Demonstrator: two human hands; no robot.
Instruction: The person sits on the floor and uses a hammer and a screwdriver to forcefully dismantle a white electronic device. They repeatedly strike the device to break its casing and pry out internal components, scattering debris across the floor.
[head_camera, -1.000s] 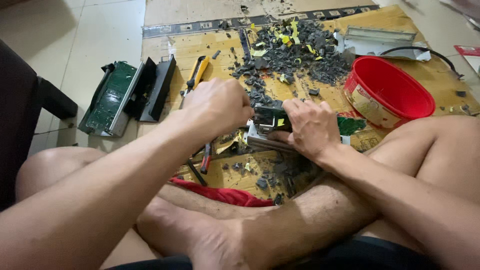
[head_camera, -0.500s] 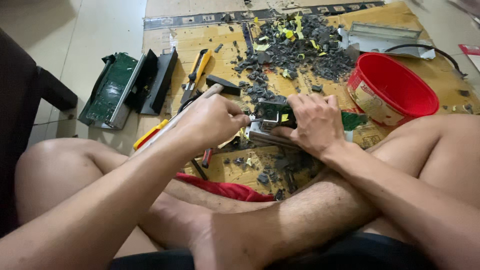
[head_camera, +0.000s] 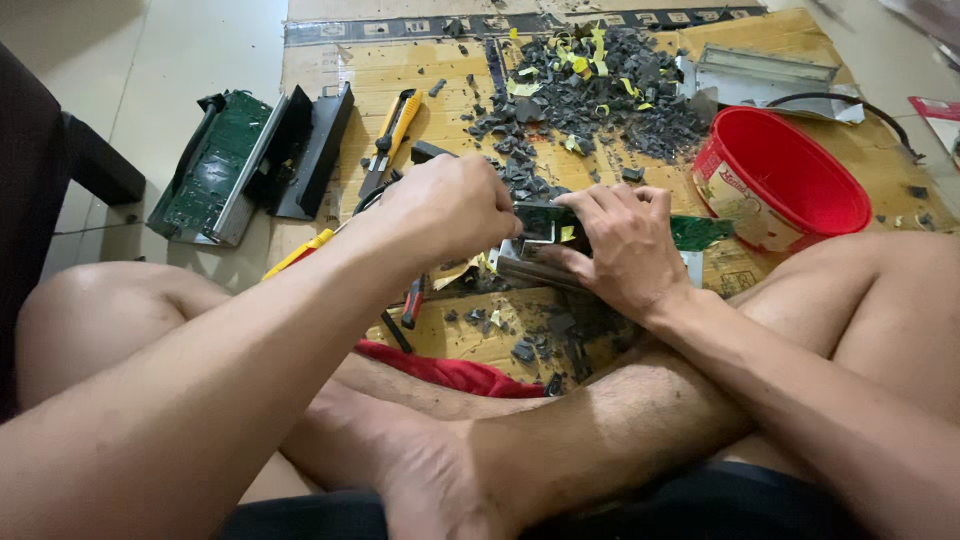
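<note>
While the crossed bare legs fill the near edge of the view, a small dark electronic part (head_camera: 548, 228) is kept just beyond them, above the cardboard sheet (head_camera: 440, 75) spread on the floor. It is pinned from the right side by the right hand (head_camera: 612, 245), whose grip is closed over its right end, fingers curled across the top. The left hand (head_camera: 452, 205) is closed in a fist touching the part's left end; whether a tool is enclosed in it cannot be told, since the knuckles hide the palm. The part's long axis is laid roughly left to right, between the two hands, and both are equally near. A green circuit board (head_camera: 700, 232) is seen just right of the right hand. Farther out, a yellow-handled cutter (head_camera: 392, 130) lies to the left, with a dismantled black casing (head_camera: 250, 160) holding a green board beyond it. To the right a red round tub (head_camera: 780, 190) carries a pale label on its side. Farthest away, a heap of dark fragments (head_camera: 600, 90) with yellow scraps is spread.
</note>
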